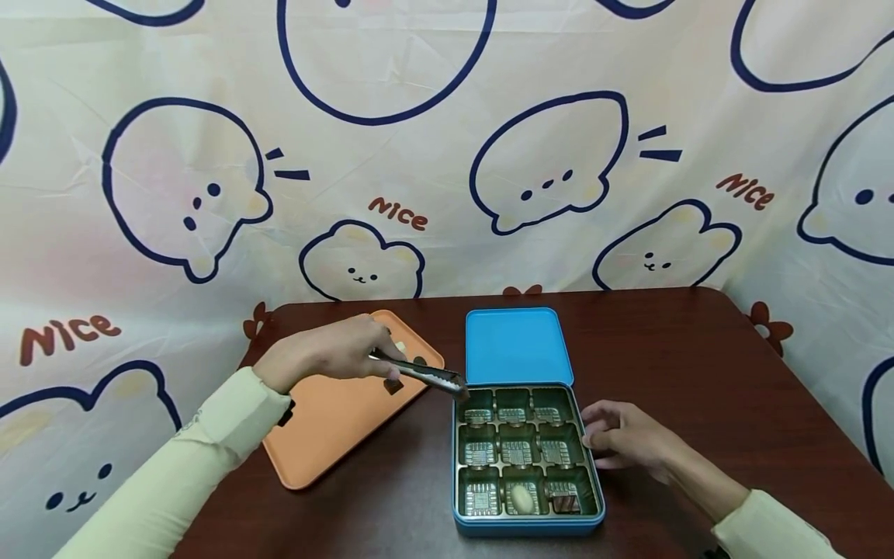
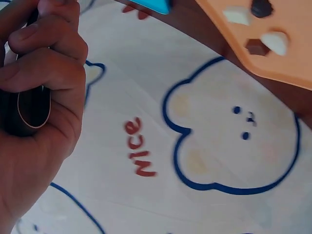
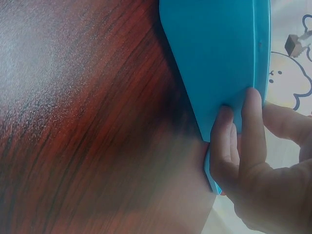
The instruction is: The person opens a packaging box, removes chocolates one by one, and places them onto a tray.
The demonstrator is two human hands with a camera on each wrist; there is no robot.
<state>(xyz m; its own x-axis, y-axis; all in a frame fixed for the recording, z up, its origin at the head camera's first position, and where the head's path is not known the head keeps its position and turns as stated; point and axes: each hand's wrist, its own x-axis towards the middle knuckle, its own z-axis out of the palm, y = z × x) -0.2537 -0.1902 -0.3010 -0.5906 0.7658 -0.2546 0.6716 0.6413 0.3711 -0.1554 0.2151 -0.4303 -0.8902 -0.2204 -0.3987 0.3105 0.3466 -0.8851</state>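
Observation:
My left hand (image 1: 352, 349) grips a pair of black-handled tongs (image 1: 429, 374), its fingers curled round the handles in the left wrist view. At the tongs' tip is a small brown chocolate-like block (image 3: 293, 46), over the far left corner of the blue tin (image 1: 528, 529). Inside, a gold insert has several square compartments. A white oval piece (image 1: 521, 499) lies in the near middle one, and a brown striped piece (image 1: 564, 503) in the near right one. My right hand (image 1: 632, 436) touches the tin's right side, fingertips (image 3: 251, 100) against its outer wall and rim.
An orange tray (image 1: 314, 435) lies left of the tin, with white pieces (image 2: 275, 43) and dark brown pieces (image 2: 262, 8) towards its far end. The blue lid (image 1: 518, 345) lies open behind the tin. A printed cloth (image 1: 447, 171) hangs behind the dark wooden table (image 1: 670, 349).

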